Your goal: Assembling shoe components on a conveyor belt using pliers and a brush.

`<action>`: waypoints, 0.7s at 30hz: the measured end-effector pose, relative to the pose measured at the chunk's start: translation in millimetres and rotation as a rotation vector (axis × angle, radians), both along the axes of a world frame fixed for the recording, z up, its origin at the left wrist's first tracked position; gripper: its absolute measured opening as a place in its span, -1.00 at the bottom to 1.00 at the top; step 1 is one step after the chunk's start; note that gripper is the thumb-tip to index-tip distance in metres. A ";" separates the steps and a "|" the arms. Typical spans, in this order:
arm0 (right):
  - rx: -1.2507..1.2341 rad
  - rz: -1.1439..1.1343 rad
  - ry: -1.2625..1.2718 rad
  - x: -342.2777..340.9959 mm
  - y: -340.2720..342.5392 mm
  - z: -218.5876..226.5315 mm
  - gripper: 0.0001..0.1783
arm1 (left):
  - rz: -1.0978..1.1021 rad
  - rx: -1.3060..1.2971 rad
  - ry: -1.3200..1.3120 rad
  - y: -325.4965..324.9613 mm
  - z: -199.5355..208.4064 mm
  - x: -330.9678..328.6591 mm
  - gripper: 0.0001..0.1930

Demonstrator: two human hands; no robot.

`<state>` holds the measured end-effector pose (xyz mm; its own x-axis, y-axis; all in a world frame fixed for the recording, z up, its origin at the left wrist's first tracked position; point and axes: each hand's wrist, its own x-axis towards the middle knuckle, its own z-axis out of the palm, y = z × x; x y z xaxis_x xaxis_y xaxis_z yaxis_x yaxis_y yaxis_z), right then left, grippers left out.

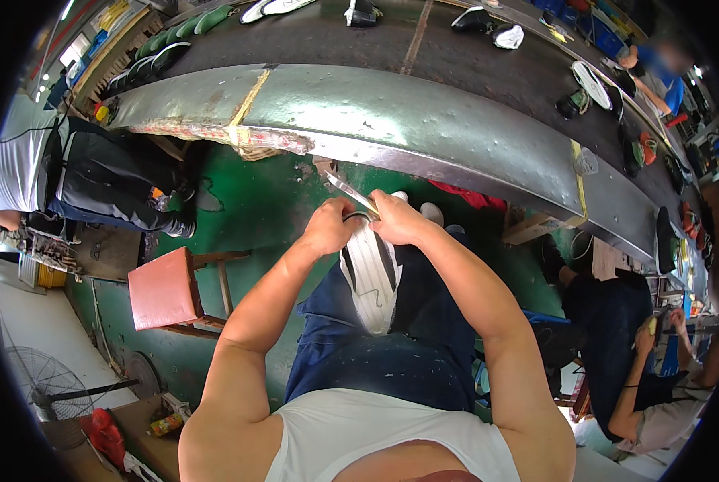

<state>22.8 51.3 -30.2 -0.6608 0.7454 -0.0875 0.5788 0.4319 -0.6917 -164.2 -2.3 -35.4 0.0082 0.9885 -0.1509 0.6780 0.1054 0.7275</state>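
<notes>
A shoe (370,281) rests over my lap, its white underside turned up with a thin dark wavy line across it and dark material along its edges. My left hand (328,228) is closed on the shoe's far end, on the left side. Across from it, my right hand (395,220) is closed round a slim metal hand tool (347,188), whose bright end points away to the far left. The tool's handle is mostly inside the fist, so its exact kind is unclear. Both hands are close together over that end of the shoe.
Beyond my hands runs a metal-edged conveyor bench (407,116) carrying several shoes. A stool with a pink seat (165,289) stands at left, near a fan (46,386). One person (94,165) stands at far left; another (665,377) sits at right, and a third is across the bench.
</notes>
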 end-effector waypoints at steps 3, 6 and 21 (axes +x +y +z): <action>-0.174 -0.006 -0.053 -10.1 12.5 2.9 -0.62 | -0.013 -0.162 0.031 22.4 9.1 -12.8 -0.68; -0.097 -0.014 -0.014 -12.7 11.5 -8.9 -0.66 | -0.195 -0.313 0.036 35.8 7.2 -17.6 -0.72; -0.230 -0.330 0.243 27.2 -13.2 -25.4 -0.73 | 0.129 -0.517 -1.315 2.8 -48.4 4.2 -0.35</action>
<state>50.0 38.1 -55.6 -0.4131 0.8988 -0.1468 0.4689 0.0718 -0.8803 -160.1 0.5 -83.7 0.3393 0.8297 -0.4433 -0.4872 0.5581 0.6717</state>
